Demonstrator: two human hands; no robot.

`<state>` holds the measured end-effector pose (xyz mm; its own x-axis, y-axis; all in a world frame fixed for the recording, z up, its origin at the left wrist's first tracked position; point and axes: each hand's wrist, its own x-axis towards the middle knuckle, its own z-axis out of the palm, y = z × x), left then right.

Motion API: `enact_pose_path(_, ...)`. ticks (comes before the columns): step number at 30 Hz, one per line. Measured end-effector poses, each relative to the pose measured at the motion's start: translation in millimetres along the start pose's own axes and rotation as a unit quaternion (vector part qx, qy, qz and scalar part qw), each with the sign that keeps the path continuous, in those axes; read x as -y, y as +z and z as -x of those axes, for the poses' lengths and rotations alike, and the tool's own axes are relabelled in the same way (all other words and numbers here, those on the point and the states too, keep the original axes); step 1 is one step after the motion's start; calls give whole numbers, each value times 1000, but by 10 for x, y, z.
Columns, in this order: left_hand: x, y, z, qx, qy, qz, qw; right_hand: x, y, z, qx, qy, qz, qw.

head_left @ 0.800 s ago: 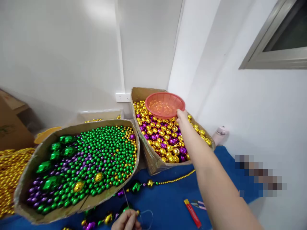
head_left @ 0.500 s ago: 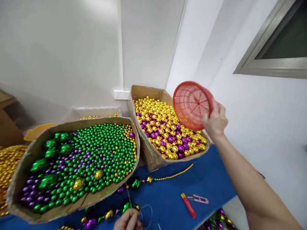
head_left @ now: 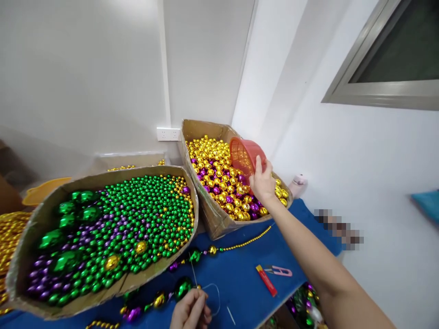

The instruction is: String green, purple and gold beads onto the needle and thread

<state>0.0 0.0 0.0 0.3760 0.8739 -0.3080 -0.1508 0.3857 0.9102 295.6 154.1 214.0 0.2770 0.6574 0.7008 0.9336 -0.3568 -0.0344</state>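
My right hand [head_left: 262,183] grips the rim of a red plastic basket [head_left: 245,155], tipped on its side with its mouth down in the gold and purple beads of the far cardboard box [head_left: 212,219]. At the bottom edge, my left hand [head_left: 191,311] pinches a thin needle and a loop of clear thread [head_left: 211,298]. A part-strung strand of green, gold and purple beads [head_left: 206,251] lies on the blue table cover [head_left: 236,283] just above that hand.
A large cardboard box [head_left: 103,292] of green, purple and gold beads fills the near left. Gold bead strands [head_left: 10,233] pile at the far left. A red lighter [head_left: 266,279] and pink thread snips [head_left: 281,271] lie on the cover. A wall socket [head_left: 168,134] sits behind the boxes.
My right hand lifted the red basket off the gold beads, swung it up and right with its mouth turned out, then brought it back down tilted into the beads. My left hand stayed put.
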Motion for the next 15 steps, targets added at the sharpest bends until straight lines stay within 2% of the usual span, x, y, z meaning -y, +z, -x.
enact_pose_path(5, 16, -6, -28, 6, 2, -1, 1000, 32, 38, -48, 22, 26, -10, 999)
enact_pose_path(13, 34, -26, -23, 13, 4, -1, 1000, 28, 165, -75, 16, 61, -78, 995)
enact_pose_path(15, 46, -34, -26, 15, 8, -1, 1000, 21, 218, -102, 16, 94, -109, 989)
